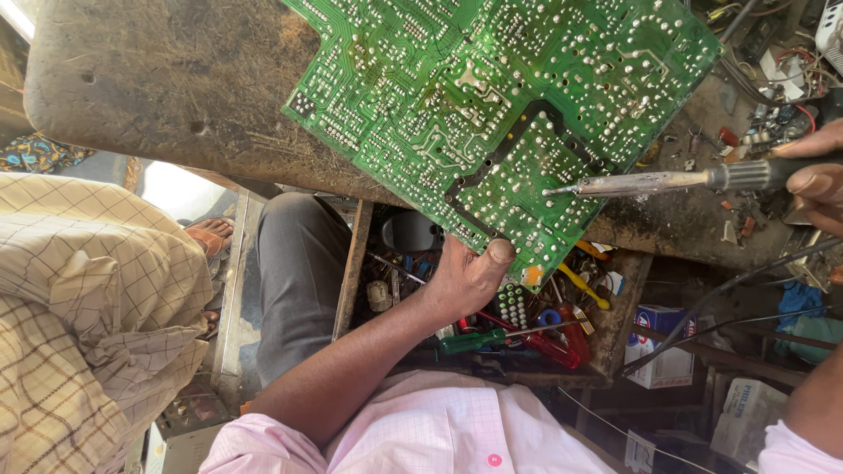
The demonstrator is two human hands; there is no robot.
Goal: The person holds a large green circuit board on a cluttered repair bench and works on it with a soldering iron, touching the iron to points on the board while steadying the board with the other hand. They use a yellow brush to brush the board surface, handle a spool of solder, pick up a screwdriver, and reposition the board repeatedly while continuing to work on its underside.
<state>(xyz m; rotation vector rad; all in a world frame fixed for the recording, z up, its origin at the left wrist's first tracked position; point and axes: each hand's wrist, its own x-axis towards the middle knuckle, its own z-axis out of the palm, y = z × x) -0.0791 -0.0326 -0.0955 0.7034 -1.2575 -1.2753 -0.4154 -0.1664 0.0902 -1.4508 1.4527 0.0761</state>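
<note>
While the left hand pinches the near edge of the green board, which lies tilted on the dirty table, the right hand grips a soldering iron with its tip touching the board, so soldering looks underway, not finished.

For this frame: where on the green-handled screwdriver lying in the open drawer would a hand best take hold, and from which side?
Grip the green-handled screwdriver by its thick green handle, coming down from above. It lies roughly flat on top of the clutter in the wooden drawer, handle end nearest the left hand, thin shaft running right among red-handled tools. The handle looks unobstructed; the shaft probably offers little purchase.
</note>
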